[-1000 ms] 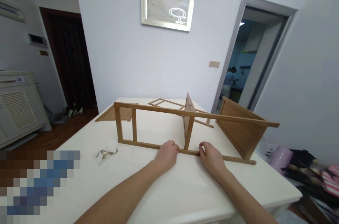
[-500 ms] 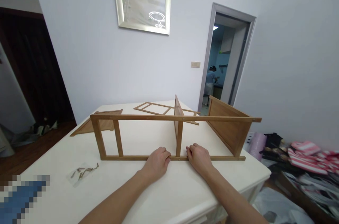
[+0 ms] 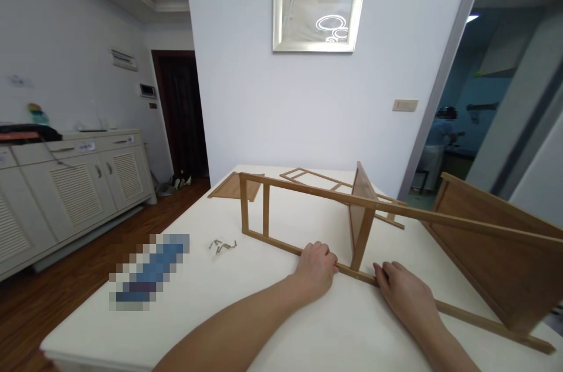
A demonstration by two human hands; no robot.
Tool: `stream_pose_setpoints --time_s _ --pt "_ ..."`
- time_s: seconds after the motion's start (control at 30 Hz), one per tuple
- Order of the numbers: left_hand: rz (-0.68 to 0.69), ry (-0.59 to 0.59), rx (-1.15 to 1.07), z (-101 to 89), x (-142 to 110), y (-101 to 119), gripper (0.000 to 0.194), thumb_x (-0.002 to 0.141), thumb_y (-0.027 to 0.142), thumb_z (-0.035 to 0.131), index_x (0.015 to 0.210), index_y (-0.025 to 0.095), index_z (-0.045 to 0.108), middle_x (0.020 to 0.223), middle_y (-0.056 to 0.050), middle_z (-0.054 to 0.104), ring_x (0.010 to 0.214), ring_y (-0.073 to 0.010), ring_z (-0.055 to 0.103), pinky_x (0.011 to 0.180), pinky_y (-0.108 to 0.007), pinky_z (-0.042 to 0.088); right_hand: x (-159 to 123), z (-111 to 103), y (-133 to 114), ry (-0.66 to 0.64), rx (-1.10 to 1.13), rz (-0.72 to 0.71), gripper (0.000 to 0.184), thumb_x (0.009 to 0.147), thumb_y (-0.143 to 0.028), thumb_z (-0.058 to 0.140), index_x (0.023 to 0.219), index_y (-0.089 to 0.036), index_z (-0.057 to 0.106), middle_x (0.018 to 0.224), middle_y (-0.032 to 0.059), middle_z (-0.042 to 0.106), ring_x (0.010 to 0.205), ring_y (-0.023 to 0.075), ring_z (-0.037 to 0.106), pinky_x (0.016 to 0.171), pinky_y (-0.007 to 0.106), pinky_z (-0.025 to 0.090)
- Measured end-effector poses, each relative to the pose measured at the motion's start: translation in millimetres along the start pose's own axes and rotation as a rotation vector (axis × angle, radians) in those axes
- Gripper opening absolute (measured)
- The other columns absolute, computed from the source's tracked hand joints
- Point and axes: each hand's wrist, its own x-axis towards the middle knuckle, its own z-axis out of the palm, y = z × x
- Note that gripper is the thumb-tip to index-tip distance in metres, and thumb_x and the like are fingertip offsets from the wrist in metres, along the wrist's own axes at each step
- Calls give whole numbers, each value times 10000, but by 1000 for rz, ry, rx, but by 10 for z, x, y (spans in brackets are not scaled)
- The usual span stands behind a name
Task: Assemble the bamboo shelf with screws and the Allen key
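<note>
A wooden side frame (image 3: 277, 244) stands on its long edge across the white table (image 3: 211, 307), with short crossbars between its two rails. My left hand (image 3: 315, 269) is closed round the lower rail, just left of the middle crossbar. To the right of that crossbar, my right hand (image 3: 407, 293) has its fingers curled over the same rail. A wooden panel (image 3: 361, 184) stands upright behind the middle crossbar. At the right end, a larger panel (image 3: 492, 260) meets the frame. Loose screws (image 3: 225, 247) lie on a clear plastic bag to the left.
Behind the frame lie a second ladder-like frame (image 3: 303, 175) and a flat wooden panel (image 3: 233, 187). A pixelated blue item (image 3: 153, 266) is on the table's left side. A louvred cabinet (image 3: 79, 184) lines the left wall. Through the doorway, a person (image 3: 435, 137) stands in another room.
The view has swung left, so the table and frame appear farther right and at an angle. Both hands keep to the lower rail, on either side of the middle crossbar.
</note>
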Motion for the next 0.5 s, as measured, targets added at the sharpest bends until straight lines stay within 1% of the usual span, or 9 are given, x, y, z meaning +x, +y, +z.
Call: stream_pose_setpoints --time_s 0.07,0.13,0.2,0.27,0.37,0.43,0.5 --pt "-8 32 40 8 0 0 153 892 255 527 910 166 650 917 -96 608 914 -243 530 766 -394 424 -2 9 -10 14 -10 0 401 970 -404 322 713 -214 564 787 58 630 702 204 632 551 295 328" --pt "13 66 89 -4 -10 2 123 884 226 527 884 156 629 905 -104 592 897 -244 526 736 -389 419 -8 21 -14 34 -11 3 393 967 -411 324 715 -216 554 780 55 626 685 203 628 544 295 327" --pt "73 99 138 -41 -37 -11 111 881 180 503 859 152 608 886 -109 584 866 -238 527 700 -380 412 -9 33 -10 54 1 0 375 963 -409 329 720 -220 544 769 52 625 665 200 620 531 291 321" --pt "156 128 179 -107 -93 -58 138 888 163 471 826 153 595 848 -106 585 821 -227 532 667 -369 401 -6 40 -5 67 17 -7 357 959 -403 334 728 -223 538 762 50 627 646 194 613 518 286 314" --pt "237 166 205 -267 -246 -214 245 934 246 423 775 165 591 757 -87 592 732 -205 536 614 -346 375 -6 34 -12 78 14 -9 344 957 -402 338 738 -223 534 763 47 627 636 192 611 510 284 302" --pt "237 190 206 -407 -374 -378 340 965 316 370 745 175 587 699 -71 593 671 -189 533 581 -329 349 -14 23 -34 101 -6 -12 343 960 -401 335 746 -220 533 766 48 625 648 194 614 512 286 294" --pt "176 223 189 -547 -492 -575 395 980 347 329 719 181 575 682 -61 602 638 -171 531 576 -313 337 -26 15 -64 131 -20 -21 341 963 -401 337 751 -218 533 767 47 622 656 194 613 514 286 290"
